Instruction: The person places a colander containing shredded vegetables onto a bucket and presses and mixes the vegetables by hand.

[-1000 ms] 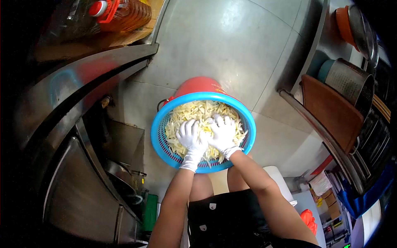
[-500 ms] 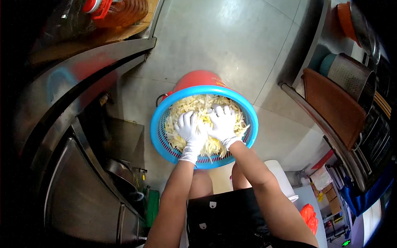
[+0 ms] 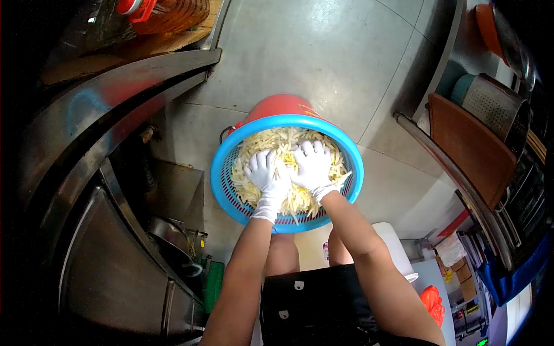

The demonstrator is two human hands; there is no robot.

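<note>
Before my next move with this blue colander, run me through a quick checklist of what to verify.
1. Gloves on: ok; the left hand and right hand both wear white gloves.
2. Hands clear of the pale vegetable strips: not ok; both rest on them.
3. Strips within the rim of the blue colander: ok; none seen over the edge.
4. Sleeves away from the strips: ok; the forearms are bare.
5. Colander seated firmly on the red bucket: cannot tell; contact hidden.
6. Liquid in the bucket: cannot tell; inside hidden.
</note>
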